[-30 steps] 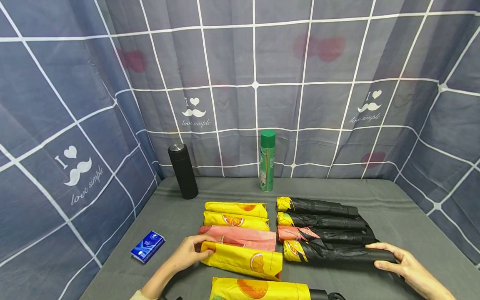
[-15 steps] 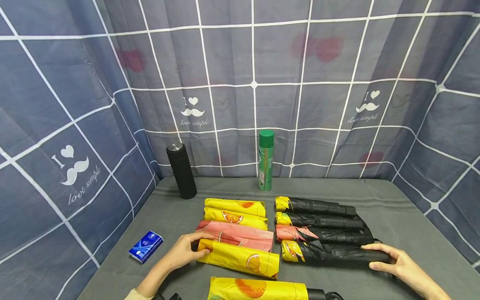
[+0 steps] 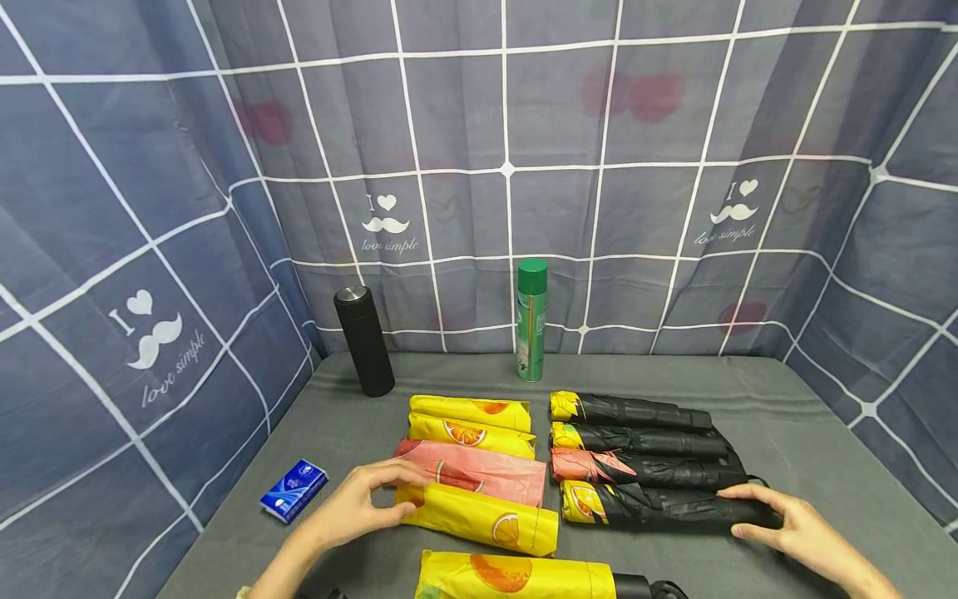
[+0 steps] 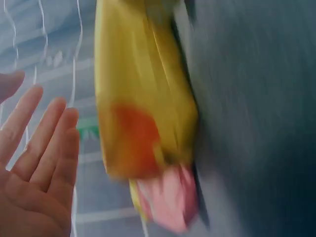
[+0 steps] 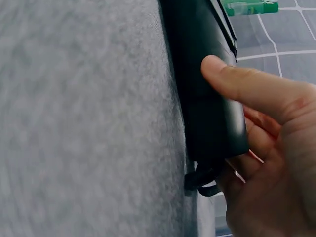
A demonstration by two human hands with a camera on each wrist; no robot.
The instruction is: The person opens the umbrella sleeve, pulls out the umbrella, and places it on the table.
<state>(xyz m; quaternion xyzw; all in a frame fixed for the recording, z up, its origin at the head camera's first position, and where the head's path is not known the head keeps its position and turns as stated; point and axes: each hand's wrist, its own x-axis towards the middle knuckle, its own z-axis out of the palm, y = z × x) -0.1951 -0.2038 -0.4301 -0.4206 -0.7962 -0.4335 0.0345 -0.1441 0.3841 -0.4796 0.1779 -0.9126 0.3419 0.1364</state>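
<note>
Head view: showing two rows of folded umbrellas lying on a grey table. Left hand hovering at the near end of the yellow sleeved umbrella, fingers straight and spread, not clearly touching it; left wrist view, though blurred, confirming an open palm beside the yellow fabric. Right hand gripping the handle end of the black umbrella, nearest in the right row; right wrist view showing thumb on top and fingers curled beneath the black handle. Standing well behind: black flask, green spray can. Lying left: blue tissue pack.
</note>
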